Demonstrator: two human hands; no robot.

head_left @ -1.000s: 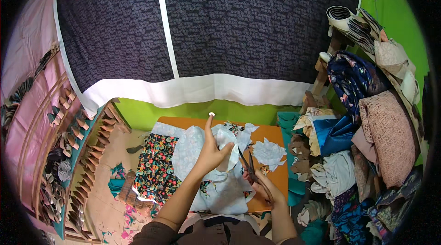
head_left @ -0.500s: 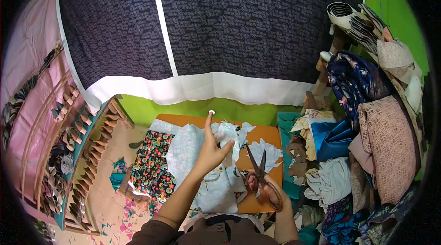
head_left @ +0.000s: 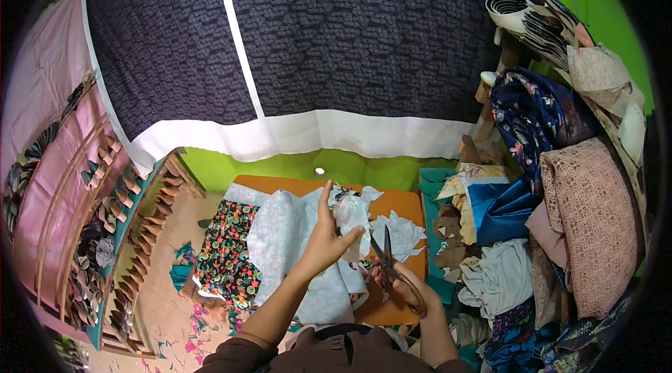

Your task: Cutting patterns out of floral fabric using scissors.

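My left hand (head_left: 327, 243) is raised over the table with index finger and thumb stretched apart. A pale, ragged-edged fabric piece (head_left: 352, 219) sits between them and appears gripped by the other fingers, which are hidden. Dark metal scissors (head_left: 386, 261) are in my right hand (head_left: 404, 289), blades upward and slightly parted, just right of that piece. Underneath lies a large pale cloth (head_left: 278, 233), beside black floral fabric (head_left: 227, 250). Another jagged pale piece (head_left: 397, 235) rests on the orange table (head_left: 413, 203). A small white spot (head_left: 320, 171) shows above my left fingertip.
Wooden racks of shoe-shaped forms (head_left: 143, 240) stand at the left. Fabric scraps (head_left: 198, 331) litter the floor. To the right are a teal surface (head_left: 435, 233) with brown pieces and heaped cloth (head_left: 500, 278). A dark patterned curtain (head_left: 371, 37) hangs behind.
My left hand has come down and slightly right with the fabric piece, closer to the scissors. The scissor blades have drawn nearer together. The white spot now appears apart from my fingertip.
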